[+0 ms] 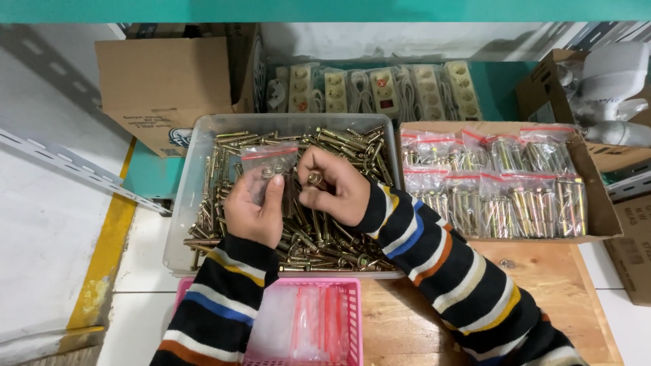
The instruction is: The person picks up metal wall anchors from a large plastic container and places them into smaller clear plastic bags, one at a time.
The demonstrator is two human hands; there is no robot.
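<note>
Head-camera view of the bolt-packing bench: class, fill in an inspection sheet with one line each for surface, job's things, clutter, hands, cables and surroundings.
Surface: wooden board, bare at the right.
Job's things: clear tub full of brass-coloured bolts; small clear bag with a red strip; cardboard tray of filled bags; pink basket of empty bags.
Clutter: nothing seen.
Hands: left hand holds the small bag; right hand pinches a bolt beside it.
Cables: white power strips with coiled leads behind the tub.
Surroundings: cardboard boxes, grey rail, yellow floor line.
</note>
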